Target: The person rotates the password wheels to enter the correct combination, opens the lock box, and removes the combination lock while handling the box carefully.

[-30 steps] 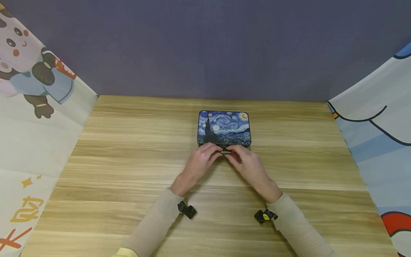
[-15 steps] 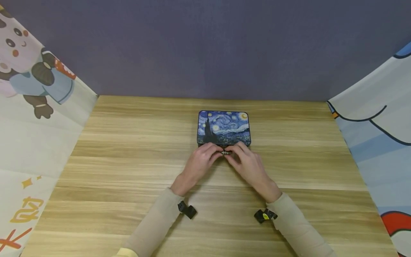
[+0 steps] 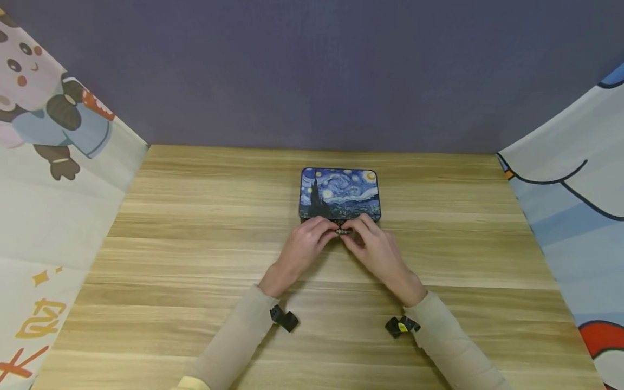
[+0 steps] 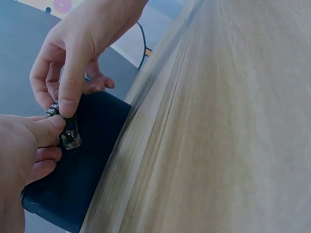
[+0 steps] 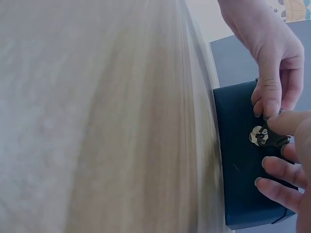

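A dark blue tin box [image 3: 339, 193] with a starry night painting on its lid lies closed on the table. At its front side, a small combination padlock [image 3: 343, 232] with ribbed dials hangs by a metal latch [image 4: 72, 141]. Thumb and fingers of my left hand [image 3: 299, 246] pinch one end of the padlock. My right hand [image 3: 381, 250] pinches the other end, fingertips right at the dials. In the right wrist view, the silver latch plate [image 5: 256, 136] shows beside the dark padlock, whose far part my fingers hide.
The wooden table [image 3: 209, 227] extends around the box on all sides. A dark blue-grey wall [image 3: 312, 76] rises behind it, with printed cartoon panels [image 3: 575, 216] at both sides. Small black cameras [image 3: 285, 318] sit at both wrists.
My right fingers have shifted slightly on the padlock, and its visible face looks turned a little. The box and my left hand stay in place.
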`<action>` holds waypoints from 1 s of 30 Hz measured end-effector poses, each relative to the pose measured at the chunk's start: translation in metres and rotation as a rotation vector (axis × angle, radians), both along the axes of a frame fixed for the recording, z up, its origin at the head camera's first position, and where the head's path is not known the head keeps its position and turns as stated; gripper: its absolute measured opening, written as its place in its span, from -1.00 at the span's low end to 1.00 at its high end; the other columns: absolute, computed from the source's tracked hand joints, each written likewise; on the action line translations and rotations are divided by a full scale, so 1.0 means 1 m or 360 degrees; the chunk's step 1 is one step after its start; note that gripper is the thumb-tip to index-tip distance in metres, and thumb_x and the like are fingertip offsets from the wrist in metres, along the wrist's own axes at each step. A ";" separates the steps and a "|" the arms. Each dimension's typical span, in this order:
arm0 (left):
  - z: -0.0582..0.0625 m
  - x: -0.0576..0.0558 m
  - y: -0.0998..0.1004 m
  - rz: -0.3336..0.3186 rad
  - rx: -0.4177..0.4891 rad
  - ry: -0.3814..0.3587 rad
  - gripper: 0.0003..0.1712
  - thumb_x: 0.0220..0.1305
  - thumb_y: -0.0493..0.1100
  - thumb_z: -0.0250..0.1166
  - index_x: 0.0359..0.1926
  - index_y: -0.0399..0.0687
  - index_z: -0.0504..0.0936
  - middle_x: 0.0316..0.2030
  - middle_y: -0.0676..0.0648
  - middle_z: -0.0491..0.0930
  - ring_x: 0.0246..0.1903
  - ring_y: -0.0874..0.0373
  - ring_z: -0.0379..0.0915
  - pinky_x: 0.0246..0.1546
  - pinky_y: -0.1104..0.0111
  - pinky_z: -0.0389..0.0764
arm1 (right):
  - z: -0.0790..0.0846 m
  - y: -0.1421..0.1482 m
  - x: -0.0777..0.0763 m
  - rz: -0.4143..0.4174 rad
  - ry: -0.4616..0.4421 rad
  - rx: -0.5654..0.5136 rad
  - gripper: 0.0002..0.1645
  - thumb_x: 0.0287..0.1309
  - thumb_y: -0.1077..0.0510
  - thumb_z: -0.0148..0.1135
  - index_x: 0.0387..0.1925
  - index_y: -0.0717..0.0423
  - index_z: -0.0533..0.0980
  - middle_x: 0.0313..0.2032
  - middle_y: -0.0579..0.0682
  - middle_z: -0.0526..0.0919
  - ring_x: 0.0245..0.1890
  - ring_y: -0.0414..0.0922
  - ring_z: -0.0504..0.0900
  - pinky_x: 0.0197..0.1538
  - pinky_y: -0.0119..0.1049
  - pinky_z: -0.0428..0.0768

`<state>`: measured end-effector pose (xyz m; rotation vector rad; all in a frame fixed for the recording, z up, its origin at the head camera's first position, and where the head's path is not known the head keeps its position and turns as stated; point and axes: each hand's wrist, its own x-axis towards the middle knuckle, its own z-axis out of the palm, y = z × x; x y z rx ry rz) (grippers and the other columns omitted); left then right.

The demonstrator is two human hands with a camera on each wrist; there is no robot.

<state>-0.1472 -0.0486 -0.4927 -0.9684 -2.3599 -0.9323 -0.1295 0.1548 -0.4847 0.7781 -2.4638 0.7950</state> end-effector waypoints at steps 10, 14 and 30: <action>-0.001 0.001 0.001 0.0008 0.0000 0.0015 -0.87 0.28 -0.27 0.46 -0.16 -0.18 0.75 -0.22 -0.06 0.76 -0.21 0.13 0.71 -0.06 0.43 0.74 | 0.001 -0.001 0.001 -0.0016 0.0027 0.0049 -0.69 0.12 0.23 0.56 -0.13 0.09 0.62 -0.22 -0.02 0.60 -0.50 -0.22 0.52 -0.59 -0.41 0.50; -0.002 0.001 0.001 0.0013 -0.0004 0.0022 -0.88 0.28 -0.28 0.46 -0.17 -0.17 0.75 -0.23 -0.05 0.76 -0.21 0.13 0.70 -0.07 0.43 0.74 | 0.000 -0.001 0.001 -0.0023 0.0039 0.0062 -0.70 0.12 0.23 0.56 -0.14 0.07 0.62 -0.22 -0.02 0.59 -0.52 -0.24 0.49 -0.61 -0.42 0.47; 0.000 0.000 0.002 0.0012 -0.0017 0.0041 -0.88 0.27 -0.28 0.46 -0.17 -0.18 0.75 -0.23 -0.06 0.76 -0.20 0.12 0.70 -0.05 0.42 0.74 | -0.001 0.000 -0.001 -0.0026 0.0035 0.0050 -0.75 0.14 0.23 0.52 -0.16 0.06 0.63 -0.23 -0.03 0.59 -0.55 -0.22 0.50 -0.64 -0.40 0.47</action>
